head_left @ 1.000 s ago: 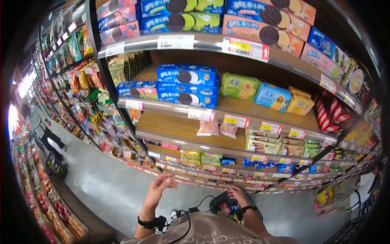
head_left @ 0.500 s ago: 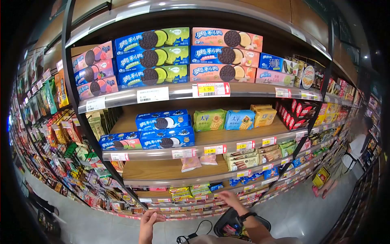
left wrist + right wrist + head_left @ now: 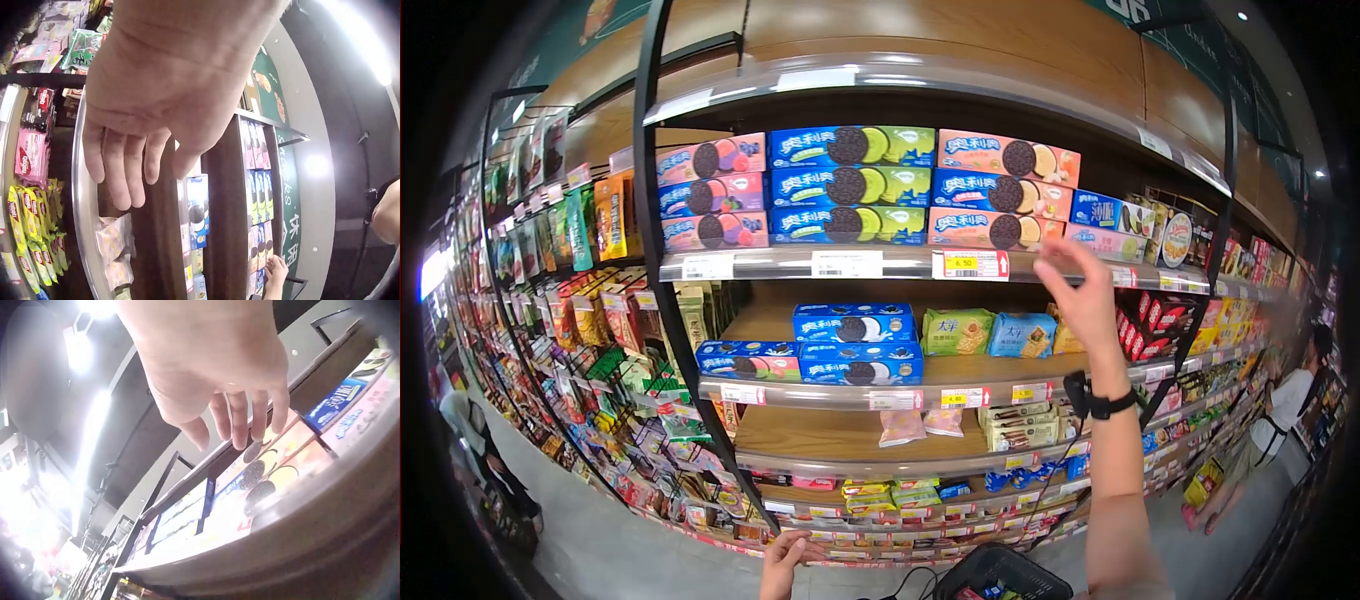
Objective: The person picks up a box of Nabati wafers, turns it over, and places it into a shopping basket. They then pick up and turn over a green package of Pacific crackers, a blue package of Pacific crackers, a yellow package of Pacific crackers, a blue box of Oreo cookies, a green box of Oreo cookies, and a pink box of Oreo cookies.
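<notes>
In the head view, the right hand (image 3: 1082, 290) is raised before the upper shelf (image 3: 907, 264), its fingers loosely extended and apart, with the stacked pink and blue cookie boxes (image 3: 1005, 190) near it at eleven o'clock, while the left hand (image 3: 788, 562) is low at seven o'clock, fingers relaxed. Price labels line the shelf's shiny front edge; grey floor (image 3: 590, 530) shows at eight o'clock, a black basket (image 3: 1005, 560) at five, and a person in white (image 3: 1292, 405) between three and four.
</notes>
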